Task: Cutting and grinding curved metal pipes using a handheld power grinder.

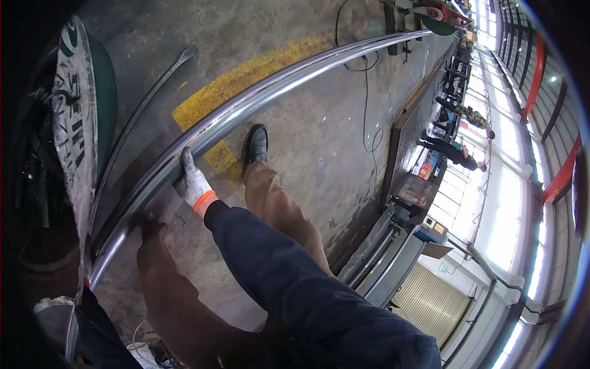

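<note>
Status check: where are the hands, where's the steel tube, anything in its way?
Right hand, gloved, gripping the long shiny steel tube. Left hand low on the tube's near end, grip unclear. Tube runs out over the concrete floor; black cable lies beyond.

To my left, a large round sign (83, 117) stands on edge at the floor's left border: green face, worn white panel with green markings. A small red and blue package (428, 167) sits on the far workbench.

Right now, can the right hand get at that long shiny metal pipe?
Yes, it looks so: the gloved right hand already rests on the long shiny metal pipe, fingers laid over it, with nothing between them.
</note>
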A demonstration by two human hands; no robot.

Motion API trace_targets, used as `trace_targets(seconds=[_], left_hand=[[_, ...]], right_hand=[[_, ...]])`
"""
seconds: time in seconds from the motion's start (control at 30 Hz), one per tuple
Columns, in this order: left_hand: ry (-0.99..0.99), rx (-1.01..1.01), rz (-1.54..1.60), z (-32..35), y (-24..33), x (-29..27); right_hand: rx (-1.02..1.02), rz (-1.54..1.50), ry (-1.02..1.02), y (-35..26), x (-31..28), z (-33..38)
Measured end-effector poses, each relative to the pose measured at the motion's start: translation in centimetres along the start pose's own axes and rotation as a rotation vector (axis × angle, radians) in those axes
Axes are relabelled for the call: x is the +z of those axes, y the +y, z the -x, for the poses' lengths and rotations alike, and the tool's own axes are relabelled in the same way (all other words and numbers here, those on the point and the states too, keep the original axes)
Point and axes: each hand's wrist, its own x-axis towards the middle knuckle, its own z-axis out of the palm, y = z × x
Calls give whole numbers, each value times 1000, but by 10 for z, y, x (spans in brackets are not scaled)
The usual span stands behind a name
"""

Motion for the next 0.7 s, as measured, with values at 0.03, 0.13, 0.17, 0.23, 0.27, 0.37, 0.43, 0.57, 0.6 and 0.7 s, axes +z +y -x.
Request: trace_targets(seconds=[0.03,0.13,0.17,0.23,0.27,0.37,0.43,0.57,0.6,0.7], left_hand=[[-12,5,12,-2,4,3],[-36,-19,29,-3,21,20],[-54,-19,41,-1,28,26],[-152,98,160,8,59,22],[-103,173,194,10,63,14],[135,423,310,-8,25,39],[171,402,171,14,12,41],[28,403,229,81,65,10],[209,467,-52,93,34,8],[116,191,-225,199,101,1]], right_hand=[[-3,4,-10,3,-3,-1],[29,86,74,9,-13,-8],[26,129,57,12,-21,-10],[7,-51,6,17,-49,-27],[-88,-38,-61,27,-63,-43],[-67,-136,-51,23,-44,-39],[16,-145,27,9,-26,-18],[-42,114,-52,-48,-47,27],[-121,106,-151,-58,-40,40],[-51,493,-49,-130,-55,108]])
